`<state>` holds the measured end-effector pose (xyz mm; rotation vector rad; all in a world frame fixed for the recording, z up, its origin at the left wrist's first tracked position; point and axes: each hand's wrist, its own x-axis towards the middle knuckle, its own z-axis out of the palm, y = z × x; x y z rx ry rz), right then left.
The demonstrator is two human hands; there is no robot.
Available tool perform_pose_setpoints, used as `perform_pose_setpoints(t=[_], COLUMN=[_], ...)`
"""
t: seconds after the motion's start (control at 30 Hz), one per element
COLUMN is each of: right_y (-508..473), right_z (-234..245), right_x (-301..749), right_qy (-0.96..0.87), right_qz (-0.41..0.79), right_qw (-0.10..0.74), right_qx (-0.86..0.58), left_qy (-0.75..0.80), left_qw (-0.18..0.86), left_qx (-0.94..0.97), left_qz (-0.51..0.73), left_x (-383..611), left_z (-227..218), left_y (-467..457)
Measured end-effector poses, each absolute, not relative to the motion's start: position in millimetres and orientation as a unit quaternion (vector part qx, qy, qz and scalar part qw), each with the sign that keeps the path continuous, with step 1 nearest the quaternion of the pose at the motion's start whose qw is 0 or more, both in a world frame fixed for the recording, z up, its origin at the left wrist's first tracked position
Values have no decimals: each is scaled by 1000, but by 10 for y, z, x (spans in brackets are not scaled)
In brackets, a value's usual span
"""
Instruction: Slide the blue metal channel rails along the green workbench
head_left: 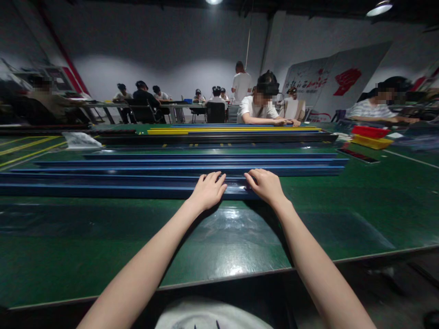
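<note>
A long blue channel strip (103,191) lies across the near part of the green table, its right end close to my right hand. My left hand (208,189) rests on this strip with its fingers apart and stretched over the top. On the strip's right end, my right hand (268,185) is bent over it, fingers together and thumb towards the left; its fingertips are partly hidden. Just beyond lie more long blue strips (302,170), side by side. A transparent sheet (254,224) covers the tabletop below my hands.
Yellow strips (240,130) and black strips (222,138) lie further back. A crumpled plastic bag (81,140) is at the left. At the right are a red tray (370,132), a yellow tray (372,142) and a dark phone-like slab (358,155). A co-worker (259,107) leans over the far edge.
</note>
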<state>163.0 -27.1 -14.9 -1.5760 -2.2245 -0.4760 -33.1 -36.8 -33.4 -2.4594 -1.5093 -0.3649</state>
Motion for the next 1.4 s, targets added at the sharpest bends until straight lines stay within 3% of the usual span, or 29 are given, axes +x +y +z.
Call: perform_pose_setpoints(t=[0.5, 1.03, 1.4], right_y=[-240, -247, -318], right_z=[-175, -154, -154], right_x=[1687, 1685, 1575], right_qy=[-735, -674, -826], right_qz=[-208, -187, -118], right_qw=[222, 175, 154], right_qx=[-606, -693, -529], left_qy=[-496, -497, -493], left_qw=[46, 15, 57], left_qx=[-857, -846, -839], left_qz=[-131, -191, -223], left_x=[-395, -475, -387], left_z=[-248, -200, -244], left_y=[-342, -302, -325])
